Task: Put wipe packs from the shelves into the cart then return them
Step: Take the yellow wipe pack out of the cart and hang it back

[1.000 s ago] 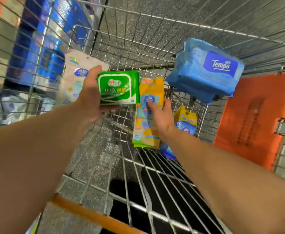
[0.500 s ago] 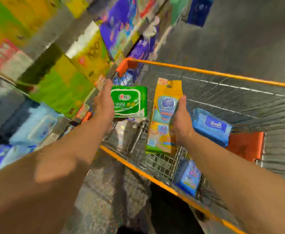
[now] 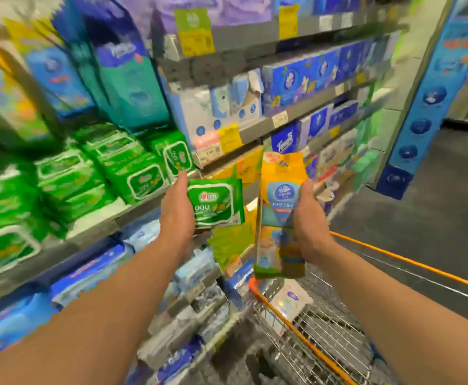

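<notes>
Green wipe pack (image 3: 215, 204) in left hand (image 3: 176, 215) grip, orange pack (image 3: 280, 215) in right hand (image 3: 310, 223)

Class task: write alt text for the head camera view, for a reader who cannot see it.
A person's left hand holds a green wipe pack and the right hand a tall orange pack, both raised before store shelves stacked with matching green packs. An orange-rimmed wire cart sits lower right.

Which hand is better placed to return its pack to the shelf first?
Probably the left hand: its green pack is beside the matching green packs on the shelf. The right hand holds the orange pack farther away.
</notes>
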Available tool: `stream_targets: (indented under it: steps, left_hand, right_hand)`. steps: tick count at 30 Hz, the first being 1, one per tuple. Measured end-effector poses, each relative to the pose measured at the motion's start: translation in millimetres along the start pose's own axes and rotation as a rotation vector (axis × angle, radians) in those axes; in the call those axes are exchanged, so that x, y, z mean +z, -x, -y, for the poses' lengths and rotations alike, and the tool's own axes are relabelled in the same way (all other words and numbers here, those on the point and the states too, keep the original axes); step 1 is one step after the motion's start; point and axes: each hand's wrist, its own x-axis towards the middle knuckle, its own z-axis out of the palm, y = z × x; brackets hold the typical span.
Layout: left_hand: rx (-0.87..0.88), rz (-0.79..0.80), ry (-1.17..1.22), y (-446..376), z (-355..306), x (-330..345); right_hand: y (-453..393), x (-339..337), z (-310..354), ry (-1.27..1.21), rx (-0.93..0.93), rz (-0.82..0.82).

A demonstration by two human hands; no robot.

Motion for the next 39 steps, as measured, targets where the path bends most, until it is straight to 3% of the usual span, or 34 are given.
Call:
stream_targets:
  steps: [8, 13, 20, 26, 32, 35, 39]
  left_hand:
    - [0.151, -0.280, 0.065, -13, -50, -201]
    - [0.263, -0.435, 0.013, 95, -103, -263]
    - [0.219, -0.516, 0.110, 121, -99, -344]
    - [0.166, -0.358, 0.082, 104, -85, -335]
    - [0.092, -0.210, 0.050, 67, -70, -264]
    - [0.162, -0.243, -0.105, 41, -75, -235]
    - [0.265, -0.326, -0.522, 18, -91, -214]
  right_hand:
    - [90, 136, 75, 0.082, -0.219, 0.256]
    - [144, 201, 93, 0.203, -0.345, 0.340]
    - [193, 261, 79, 0.127, -0.355, 0.501]
    - [203, 250, 74, 0.125, -0.251, 0.503]
    - [143, 197, 59, 0.104, -0.172, 0.452]
    - [109, 173, 57, 0.082, -0.150, 0.423]
    - [74, 158, 58, 0.089, -0.169, 0.413]
